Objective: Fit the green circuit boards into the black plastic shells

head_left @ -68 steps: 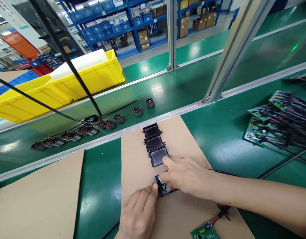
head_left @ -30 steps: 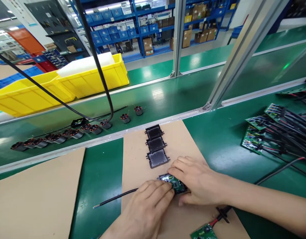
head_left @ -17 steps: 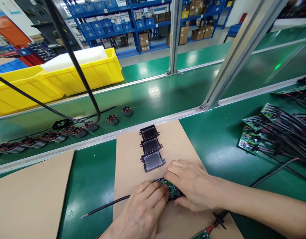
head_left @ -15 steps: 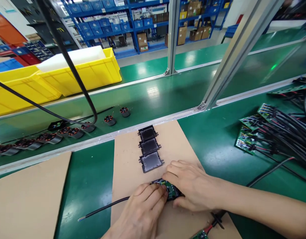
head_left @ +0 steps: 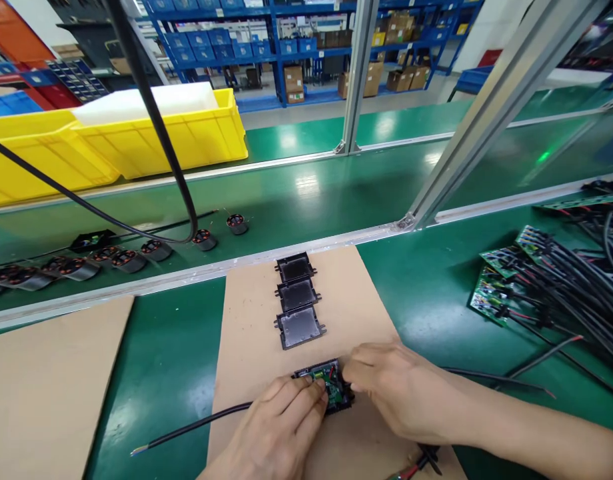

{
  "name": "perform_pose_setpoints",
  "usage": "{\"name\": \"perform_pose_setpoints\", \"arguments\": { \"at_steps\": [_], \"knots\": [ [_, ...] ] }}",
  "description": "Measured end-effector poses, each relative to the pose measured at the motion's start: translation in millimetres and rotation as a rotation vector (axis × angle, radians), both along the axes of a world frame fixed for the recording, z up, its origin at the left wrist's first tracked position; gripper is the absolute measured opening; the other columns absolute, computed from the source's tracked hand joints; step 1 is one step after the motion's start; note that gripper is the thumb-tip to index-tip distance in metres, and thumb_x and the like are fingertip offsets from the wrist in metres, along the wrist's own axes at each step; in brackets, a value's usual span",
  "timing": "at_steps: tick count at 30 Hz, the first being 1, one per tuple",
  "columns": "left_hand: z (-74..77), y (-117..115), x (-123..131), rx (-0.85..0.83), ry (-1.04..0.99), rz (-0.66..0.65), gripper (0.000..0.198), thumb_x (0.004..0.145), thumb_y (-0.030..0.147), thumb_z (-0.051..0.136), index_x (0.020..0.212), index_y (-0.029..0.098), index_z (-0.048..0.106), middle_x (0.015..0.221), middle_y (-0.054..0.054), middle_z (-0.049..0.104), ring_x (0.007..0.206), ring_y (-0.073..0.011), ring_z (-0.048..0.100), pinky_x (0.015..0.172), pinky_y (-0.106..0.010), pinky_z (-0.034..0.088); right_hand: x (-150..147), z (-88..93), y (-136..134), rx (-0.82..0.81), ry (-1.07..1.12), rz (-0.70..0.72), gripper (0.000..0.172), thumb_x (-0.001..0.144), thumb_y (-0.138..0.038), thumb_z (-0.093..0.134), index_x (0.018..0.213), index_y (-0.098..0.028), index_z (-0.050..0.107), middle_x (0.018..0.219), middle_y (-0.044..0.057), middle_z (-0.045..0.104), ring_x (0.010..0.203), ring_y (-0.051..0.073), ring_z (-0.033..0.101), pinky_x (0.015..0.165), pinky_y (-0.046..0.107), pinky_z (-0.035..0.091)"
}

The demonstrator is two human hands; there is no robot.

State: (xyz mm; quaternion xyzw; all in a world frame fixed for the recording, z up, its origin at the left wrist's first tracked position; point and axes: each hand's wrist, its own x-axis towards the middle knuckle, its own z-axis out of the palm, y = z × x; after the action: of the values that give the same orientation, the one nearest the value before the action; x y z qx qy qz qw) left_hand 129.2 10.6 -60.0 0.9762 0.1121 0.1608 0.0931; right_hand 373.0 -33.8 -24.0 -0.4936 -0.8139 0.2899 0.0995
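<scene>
A small black housing with a green circuit board inside lies on a brown cardboard sheet. My left hand presses its fingertips on the housing's left edge. My right hand pinches its right side with curled fingers. A black cable runs left from under my left hand. Three empty black housings sit in a row just beyond.
Small copper-wound motors line the conveyor belt behind a metal rail. Circuit boards with wires are piled at the right. Yellow bins stand at the back left. Another cardboard sheet lies at the left.
The board has gone into the housing under both hands. My right hand has drawn back to the housing's right side. The motors on the belt have drifted left.
</scene>
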Motion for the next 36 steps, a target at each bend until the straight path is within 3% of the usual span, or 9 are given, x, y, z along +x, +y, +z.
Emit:
{"name": "perform_pose_setpoints", "arguments": {
  "at_steps": [8, 13, 18, 23, 30, 36],
  "knots": [
    [1.5, -4.8, 6.0, 0.023, 0.213, 0.055, 0.057, 0.079, 0.005, 0.039, 0.136, 0.004, 0.041, 0.098, -0.010, 0.067, 0.083, -0.0230, 0.060, 0.076, -0.037, 0.050, -0.3, 4.5, 11.2, 0.060, -0.130, 0.098, 0.021, 0.069, -0.002, 0.046, 0.080, -0.017, 0.057, 0.083, 0.003, 0.062, 0.074, 0.016, 0.054, 0.060, 0.029, 0.032],
    [5.5, -8.0, 12.9, 0.092, 0.327, 0.027, 0.050, 0.083, 0.007, 0.036, 0.132, 0.002, 0.045, 0.087, -0.009, 0.063, 0.074, -0.0231, 0.056, 0.070, -0.037, 0.048, -10.5, 4.7, 16.5, 0.082, -0.253, 0.163, 0.019, 0.069, -0.008, 0.050, 0.081, -0.016, 0.061, 0.081, 0.006, 0.065, 0.071, 0.019, 0.057, 0.055, 0.032, 0.028],
    [4.1, -13.9, 15.3, 0.145, 0.394, 0.053, 0.059, 0.075, 0.010, 0.043, 0.132, 0.001, 0.046, 0.093, -0.013, 0.062, 0.081, -0.0263, 0.055, 0.077, -0.041, 0.047, -14.4, 0.1, 16.3, 0.092, -0.344, 0.163, 0.021, 0.068, -0.013, 0.056, 0.087, -0.013, 0.063, 0.084, 0.010, 0.066, 0.073, 0.023, 0.059, 0.054, 0.033, 0.028],
    [4.7, -14.8, 11.5, 0.119, 0.369, 0.124, 0.068, 0.068, 0.010, 0.046, 0.136, 0.003, 0.044, 0.094, -0.012, 0.061, 0.080, -0.0247, 0.053, 0.075, -0.039, 0.045, -1.2, -6.0, 5.7, 0.157, -0.255, 0.004, 0.012, 0.083, -0.020, 0.055, 0.093, -0.015, 0.060, 0.092, 0.007, 0.064, 0.082, 0.021, 0.058, 0.065, 0.032, 0.036],
    [-2.2, -19.2, 18.0, 0.174, 0.321, 0.147, 0.061, 0.071, 0.014, 0.048, 0.131, 0.004, 0.049, 0.094, -0.009, 0.062, 0.080, -0.0248, 0.052, 0.075, -0.040, 0.043, 2.4, -30.7, -6.3, 0.390, -0.181, 0.127, 0.015, 0.089, -0.008, 0.044, 0.085, -0.016, 0.056, 0.084, 0.004, 0.056, 0.074, 0.018, 0.044, 0.058, 0.033, 0.028],
    [9.8, -18.9, 22.9, 0.100, 0.314, 0.161, 0.057, 0.075, 0.016, 0.050, 0.131, 0.008, 0.050, 0.098, -0.008, 0.063, 0.084, -0.0262, 0.053, 0.075, -0.042, 0.044, 3.4, -36.5, -0.2, 0.385, -0.116, 0.161, 0.015, 0.093, -0.010, 0.045, 0.086, -0.017, 0.056, 0.081, 0.002, 0.056, 0.075, 0.018, 0.042, 0.058, 0.033, 0.026]
  ]
}}
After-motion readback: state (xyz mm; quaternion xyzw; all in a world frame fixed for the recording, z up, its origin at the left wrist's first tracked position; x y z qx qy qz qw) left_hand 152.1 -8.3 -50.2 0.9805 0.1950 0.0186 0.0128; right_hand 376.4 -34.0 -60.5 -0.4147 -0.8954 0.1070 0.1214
